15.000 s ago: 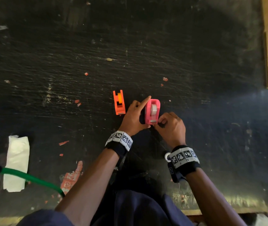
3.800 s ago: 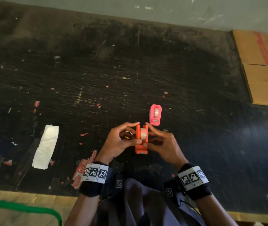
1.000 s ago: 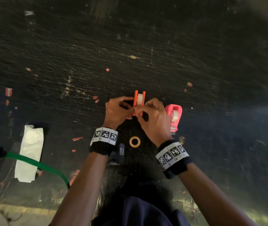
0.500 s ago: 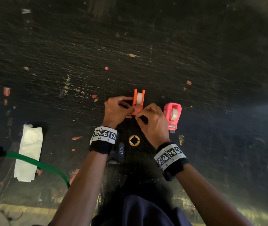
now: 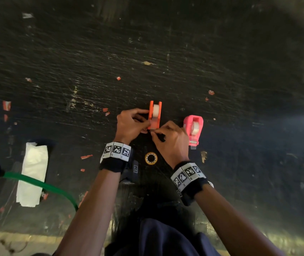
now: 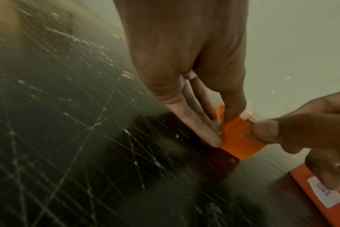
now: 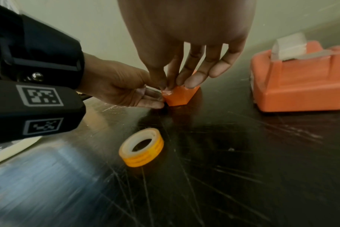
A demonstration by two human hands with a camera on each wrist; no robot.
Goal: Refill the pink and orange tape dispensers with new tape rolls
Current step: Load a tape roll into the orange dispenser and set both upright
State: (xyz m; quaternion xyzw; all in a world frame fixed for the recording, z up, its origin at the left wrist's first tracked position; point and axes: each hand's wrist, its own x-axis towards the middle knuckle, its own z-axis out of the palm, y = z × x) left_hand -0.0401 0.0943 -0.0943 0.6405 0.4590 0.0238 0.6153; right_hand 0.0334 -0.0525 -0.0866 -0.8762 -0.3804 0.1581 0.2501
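Observation:
The orange tape dispenser (image 5: 154,115) stands on the dark table (image 5: 166,52) with a white tape roll (image 5: 155,109) seated between its walls. My left hand (image 5: 144,121) grips its left side, thumb and fingers curled round it. My right hand (image 5: 154,131) pinches the tape end at the dispenser's near end. The right wrist view shows that pinch (image 7: 169,87) on the orange dispenser (image 7: 178,96). The pink dispenser (image 5: 193,128) stands just right of my right hand, holding a clear roll with a strip hanging off its near end. A yellow tape roll (image 5: 151,158) lies flat between my wrists.
A folded white paper (image 5: 32,172) and a green cable (image 5: 42,183) lie at the left near the table's front edge. Small red and orange scraps dot the scratched surface. In the left wrist view an orange flat piece with a white label (image 6: 320,192) lies at lower right.
My right hand has slid from the top of the orange dispenser back toward me to its near end. My left hand has kept its grip. The pink dispenser has stayed put.

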